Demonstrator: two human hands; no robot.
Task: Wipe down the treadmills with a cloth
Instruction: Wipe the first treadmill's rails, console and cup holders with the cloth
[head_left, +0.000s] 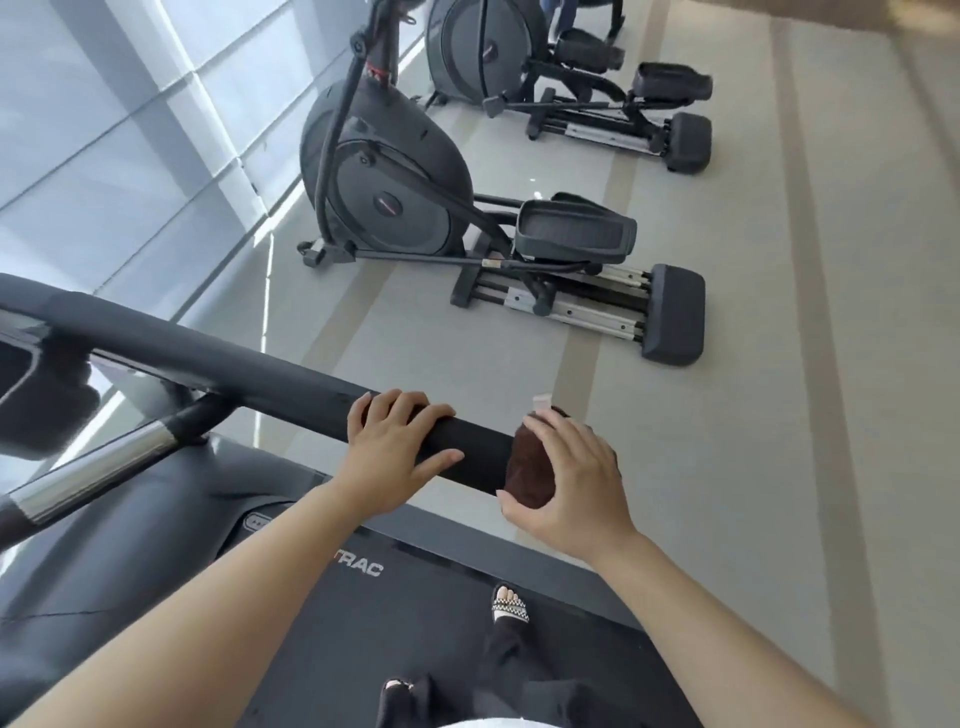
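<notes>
— While the person stands on the treadmill deck (415, 613), how are the hands placed?

— The left hand (392, 447) is laid over the padded handrail (218, 364), fingers curled across its top, nothing else held. The right hand (566, 478) is closed around a dark brown cloth (527, 475), which is pressed over the free end of that handrail.

— Where is the cloth judged to be working?

— At the rail's tip only. The cloth is bunched there, touching the end cap, with a pale tag seen just above it.

— What can be recorded as done?

— Nothing can be confirmed as clean from the view; no streaks or damp marks are discernible. The handrail end is judged to be the step in hand.

— And outstanding?

— The rest of the rail, the chrome upright (93, 467), the console at far left and the deck appear to be left. Two elliptical trainers (395, 187) are noted on the floor (779, 364) beyond; no other treadmill is in view.
</notes>
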